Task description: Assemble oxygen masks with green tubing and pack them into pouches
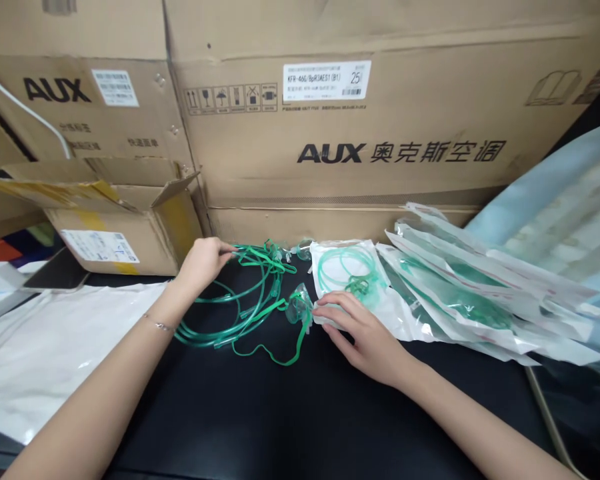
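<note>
My left hand (207, 260) is closed in a pinch at the far edge of a loose coil of clear green tubing (215, 333), beside green elastic straps. In front of my right hand (363, 337) lies a small clear oxygen mask (299, 305) with a green strap trailing toward me. The curled fingers and thumb of that hand are around a translucent part at the mask's right side; its exact shape is partly hidden. Behind it, a clear-fronted pouch (325, 283) shows coiled green tubing. More clear mask parts (304, 249) lie against the big carton.
Several packed pouches (460, 300) are piled at the right. A white plastic bag (70, 347) lies at the left on the black table (300, 427). An open cardboard box (125, 233) stands behind it, and large AUX cartons (380, 120) block the back.
</note>
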The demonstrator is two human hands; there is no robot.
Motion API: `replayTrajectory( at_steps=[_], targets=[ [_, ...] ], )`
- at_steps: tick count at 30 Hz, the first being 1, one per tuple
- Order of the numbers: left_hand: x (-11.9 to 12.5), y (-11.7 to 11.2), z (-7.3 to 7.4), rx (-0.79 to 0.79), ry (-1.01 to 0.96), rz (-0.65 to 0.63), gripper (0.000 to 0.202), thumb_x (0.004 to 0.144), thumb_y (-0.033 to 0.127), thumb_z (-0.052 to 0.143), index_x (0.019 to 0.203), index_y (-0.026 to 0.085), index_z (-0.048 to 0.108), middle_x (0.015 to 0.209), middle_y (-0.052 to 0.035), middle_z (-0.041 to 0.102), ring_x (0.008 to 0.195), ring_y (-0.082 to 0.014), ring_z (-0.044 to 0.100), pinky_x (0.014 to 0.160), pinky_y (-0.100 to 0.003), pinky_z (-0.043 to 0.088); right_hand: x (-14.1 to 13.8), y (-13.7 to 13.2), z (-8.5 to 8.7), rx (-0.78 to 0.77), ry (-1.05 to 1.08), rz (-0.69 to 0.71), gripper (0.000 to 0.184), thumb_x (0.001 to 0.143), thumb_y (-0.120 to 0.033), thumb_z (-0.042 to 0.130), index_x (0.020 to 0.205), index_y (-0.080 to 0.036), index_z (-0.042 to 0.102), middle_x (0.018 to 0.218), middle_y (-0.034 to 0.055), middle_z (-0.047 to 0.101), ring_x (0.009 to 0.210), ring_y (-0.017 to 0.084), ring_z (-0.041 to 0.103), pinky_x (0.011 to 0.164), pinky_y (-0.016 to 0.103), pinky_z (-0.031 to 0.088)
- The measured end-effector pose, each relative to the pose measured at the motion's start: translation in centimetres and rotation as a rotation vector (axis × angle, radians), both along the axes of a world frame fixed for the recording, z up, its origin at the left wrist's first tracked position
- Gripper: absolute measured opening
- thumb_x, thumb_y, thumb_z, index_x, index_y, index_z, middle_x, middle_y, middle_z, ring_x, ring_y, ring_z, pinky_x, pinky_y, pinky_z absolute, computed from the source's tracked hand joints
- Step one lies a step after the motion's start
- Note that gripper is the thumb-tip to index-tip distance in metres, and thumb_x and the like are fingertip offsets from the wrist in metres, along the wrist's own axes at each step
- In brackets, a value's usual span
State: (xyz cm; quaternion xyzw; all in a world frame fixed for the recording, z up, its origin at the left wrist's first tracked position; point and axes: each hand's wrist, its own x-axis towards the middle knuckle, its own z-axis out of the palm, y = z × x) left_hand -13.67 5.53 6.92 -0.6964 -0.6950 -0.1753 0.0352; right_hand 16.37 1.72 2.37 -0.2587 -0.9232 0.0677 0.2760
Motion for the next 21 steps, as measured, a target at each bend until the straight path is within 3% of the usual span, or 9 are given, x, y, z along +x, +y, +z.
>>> replayTrajectory(
  at_steps=[4, 7, 9, 13, 15, 18, 19, 21],
  targets=[
    [0.1, -1.1, 2.3, 0.156, -0.173, -0.011, 0.033, 0.074, 0.034, 0.057, 0.098, 0.015, 0.069, 0.088, -0.0084, 0.069, 0.080, -0.0211, 0.062, 0.074, -0.028, 0.045, -0.5, -0.2, -0.3, -0.005, -0.013, 0.019, 0.026, 0.086, -0.016, 0.041, 0.109, -0.020, 0.054, 0.107, 0.0104, 0.052, 0.106, 0.021, 0.048, 0.090, 0.039, 0.043],
    [0.2, -1.8, 3.5, 0.014, -0.341, -0.093, 0.043, 0.067, 0.044, 0.062, 0.099, 0.016, 0.068, 0.080, -0.0057, 0.070, 0.074, -0.0205, 0.062, 0.065, -0.028, 0.045, -0.8, -0.3, -0.4, -0.004, 0.024, 0.020, 0.025, 0.086, -0.016, 0.042, 0.108, -0.019, 0.054, 0.107, 0.0103, 0.053, 0.105, 0.020, 0.048, 0.090, 0.039, 0.042],
    [0.3, -2.1, 3.9, -0.051, -0.418, -0.138, 0.039, 0.067, 0.046, 0.060, 0.091, 0.018, 0.070, 0.077, -0.0043, 0.071, 0.074, -0.0200, 0.062, 0.062, -0.026, 0.045, -1.0, -0.3, -0.1, 0.001, 0.071, 0.019, 0.023, 0.087, -0.017, 0.042, 0.106, -0.019, 0.055, 0.106, 0.0099, 0.054, 0.103, 0.020, 0.048, 0.089, 0.039, 0.043],
    [0.7, -2.5, 4.6, 0.094, -0.450, -0.113, 0.027, 0.067, 0.041, 0.059, 0.074, 0.017, 0.071, 0.073, -0.0042, 0.071, 0.072, -0.0197, 0.062, 0.061, -0.025, 0.044, -2.7, 0.0, 1.7, -0.064, 0.122, -0.018, 0.022, 0.087, -0.022, 0.044, 0.104, -0.017, 0.056, 0.104, 0.0090, 0.058, 0.100, 0.019, 0.051, 0.088, 0.036, 0.041],
    [1.0, -2.7, 5.2, 0.224, -0.454, -0.090, 0.027, 0.068, 0.041, 0.059, 0.074, 0.017, 0.071, 0.073, -0.0040, 0.071, 0.069, -0.0193, 0.061, 0.062, -0.026, 0.044, -4.4, 0.8, 2.8, -0.177, 0.135, -0.108, 0.025, 0.086, -0.030, 0.047, 0.104, -0.016, 0.057, 0.099, 0.0085, 0.062, 0.095, 0.020, 0.054, 0.087, 0.037, 0.041],
    [1.6, -3.1, 6.2, 0.407, -0.490, -0.052, 0.028, 0.068, 0.042, 0.060, 0.076, 0.017, 0.071, 0.069, -0.0040, 0.069, 0.066, -0.0194, 0.060, 0.062, -0.028, 0.044, -7.5, 2.8, 3.8, -0.540, 0.192, -0.216, 0.035, 0.083, -0.041, 0.050, 0.108, -0.017, 0.054, 0.086, 0.0057, 0.065, 0.076, 0.017, 0.058, 0.074, 0.033, 0.045],
    [1.8, -3.2, 6.4, 0.435, -0.497, -0.054, 0.029, 0.068, 0.042, 0.060, 0.077, 0.017, 0.071, 0.068, -0.0042, 0.069, 0.066, -0.0198, 0.060, 0.063, -0.029, 0.044, -8.5, 3.6, 4.0, -0.673, 0.233, -0.245, 0.037, 0.079, -0.041, 0.055, 0.107, -0.017, 0.054, 0.083, 0.0049, 0.065, 0.073, 0.016, 0.058, 0.072, 0.031, 0.044],
    [1.9, -3.2, 6.4, 0.431, -0.469, -0.088, 0.029, 0.070, 0.042, 0.059, 0.078, 0.016, 0.071, 0.070, -0.0051, 0.070, 0.068, -0.0203, 0.061, 0.064, -0.029, 0.045, -10.1, 5.1, 4.0, -0.779, 0.238, -0.248, 0.042, 0.071, -0.035, 0.066, 0.105, -0.014, 0.053, 0.068, 0.0017, 0.063, 0.060, 0.014, 0.056, 0.060, 0.027, 0.044]
  ],
)
